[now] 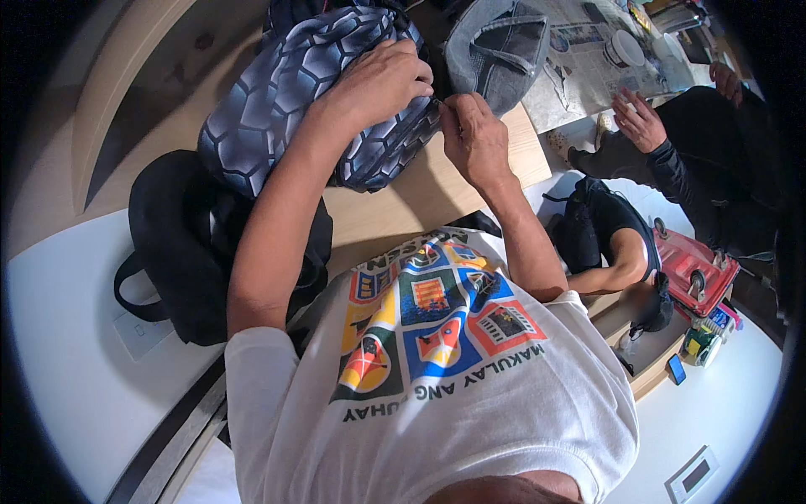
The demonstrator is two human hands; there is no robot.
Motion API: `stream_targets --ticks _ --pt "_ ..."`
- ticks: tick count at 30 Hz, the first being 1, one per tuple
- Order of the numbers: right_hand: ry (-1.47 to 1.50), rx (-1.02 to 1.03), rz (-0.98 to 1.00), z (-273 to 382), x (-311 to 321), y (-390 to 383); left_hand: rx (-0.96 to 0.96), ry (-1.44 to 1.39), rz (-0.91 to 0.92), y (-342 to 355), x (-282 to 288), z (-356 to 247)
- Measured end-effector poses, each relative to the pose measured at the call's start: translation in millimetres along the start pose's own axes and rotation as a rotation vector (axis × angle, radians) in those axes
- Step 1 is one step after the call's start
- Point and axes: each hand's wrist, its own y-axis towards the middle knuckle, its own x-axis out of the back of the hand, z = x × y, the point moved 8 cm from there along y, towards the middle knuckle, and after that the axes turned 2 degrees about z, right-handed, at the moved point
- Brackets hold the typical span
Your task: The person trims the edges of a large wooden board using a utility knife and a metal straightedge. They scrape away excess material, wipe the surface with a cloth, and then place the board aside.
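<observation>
On wooden table, 12 o'clock of wearer: left hand presses flat on blue hex-pattern backpack; right hand pinches narrow at its zipper, approx. 3 o'clock edge. Best done w/ fabric held taut, pull kept along track. Black bag at 8.

A light wooden tabletop stands over a glossy white floor; far right, a newspaper-covered surface catches bright light.
</observation>
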Motion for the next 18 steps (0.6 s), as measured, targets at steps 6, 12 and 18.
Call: stream_targets --ticks 6,12,18 --pt "0.03 0.072 0.065 8 -7 -1 0.046 0.002 0.023 -2 -8 7" --pt "0.15 0.44 0.324 79 -49 -42 -0.059 0.123 -0.078 -9 -15 10" --pt "0.12 0.261 0.339 90 -35 -28 0.002 -0.01 -0.093 -15 1 2"
